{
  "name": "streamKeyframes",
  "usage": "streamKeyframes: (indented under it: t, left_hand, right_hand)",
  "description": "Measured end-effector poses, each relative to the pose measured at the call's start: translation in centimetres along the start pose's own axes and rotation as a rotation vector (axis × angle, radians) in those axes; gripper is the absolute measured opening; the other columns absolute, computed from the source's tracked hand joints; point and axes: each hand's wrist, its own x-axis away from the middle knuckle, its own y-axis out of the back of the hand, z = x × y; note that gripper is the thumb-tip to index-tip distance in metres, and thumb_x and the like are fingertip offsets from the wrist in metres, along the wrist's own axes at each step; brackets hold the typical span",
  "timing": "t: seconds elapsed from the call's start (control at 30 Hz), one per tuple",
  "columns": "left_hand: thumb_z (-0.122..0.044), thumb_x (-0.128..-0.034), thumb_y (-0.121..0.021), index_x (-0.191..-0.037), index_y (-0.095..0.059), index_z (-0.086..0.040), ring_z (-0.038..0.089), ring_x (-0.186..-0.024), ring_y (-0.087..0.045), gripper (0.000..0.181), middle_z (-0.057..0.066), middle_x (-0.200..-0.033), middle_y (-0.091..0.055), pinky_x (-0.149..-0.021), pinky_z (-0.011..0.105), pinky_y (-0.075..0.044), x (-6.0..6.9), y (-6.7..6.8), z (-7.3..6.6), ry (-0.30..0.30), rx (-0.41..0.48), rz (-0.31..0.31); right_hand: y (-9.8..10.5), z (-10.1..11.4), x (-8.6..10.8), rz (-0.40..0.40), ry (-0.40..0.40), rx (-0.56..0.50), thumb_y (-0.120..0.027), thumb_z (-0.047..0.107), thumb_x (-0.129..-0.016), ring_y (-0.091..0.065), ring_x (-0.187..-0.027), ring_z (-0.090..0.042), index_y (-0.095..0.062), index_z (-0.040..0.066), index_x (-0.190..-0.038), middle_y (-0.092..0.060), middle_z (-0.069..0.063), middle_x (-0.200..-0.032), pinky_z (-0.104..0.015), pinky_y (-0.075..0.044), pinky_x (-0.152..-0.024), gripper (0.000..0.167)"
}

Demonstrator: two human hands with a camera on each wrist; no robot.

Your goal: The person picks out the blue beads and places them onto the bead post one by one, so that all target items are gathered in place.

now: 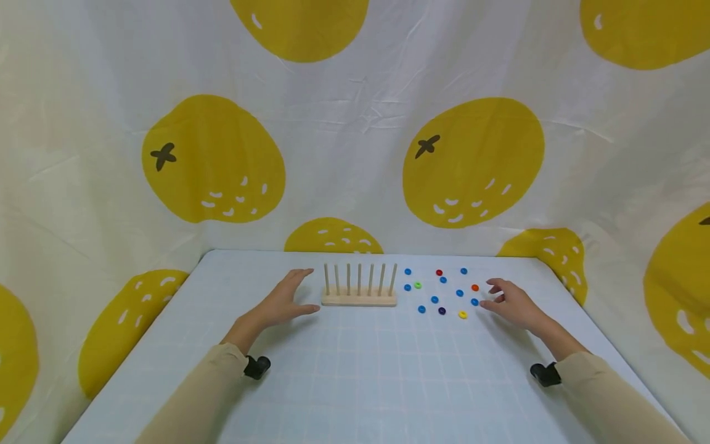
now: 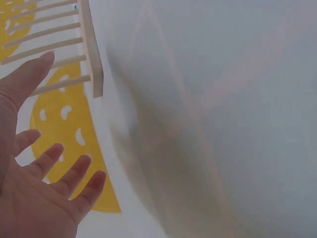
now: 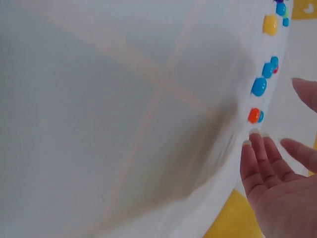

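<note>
At left, we see the left hand (image 1: 284, 303), fingers spread, just beside the wooden peg rack (image 1: 359, 300), which stands upright on the bench (image 1: 355, 376). Right of it, coloured rings (image 1: 460, 293) lie scattered. The right hand (image 1: 516, 306), fingers loosely bent, is near an orange ring (image 1: 475, 287) and a blue ring (image 1: 474, 302).

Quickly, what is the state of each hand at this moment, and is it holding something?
Left hand: open, holding nothing, beside the wooden peg rack.
Right hand: open, holding nothing, near a blue ring.
</note>
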Motion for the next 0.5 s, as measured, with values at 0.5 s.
streamKeyframes:
  t: [0.5]
  left_hand:
    - [-0.028,-0.087,-0.084,-0.15,-0.043,0.003,0.027,-0.105,-0.061,0.082,0.021,-0.146,-0.048,-0.09,0.043,-0.054,-2.1,-1.8,-1.1,0.068,0.036,0.027]
  right_hand:
    - [-0.7,0.7,-1.2,0.061,-0.118,-0.044,-0.073,0.022,-0.096,-0.057,-0.095,-0.03,-0.054,-0.006,-0.133,-0.062,-0.02,-0.11,-0.039,-0.055,-0.083,0.051]
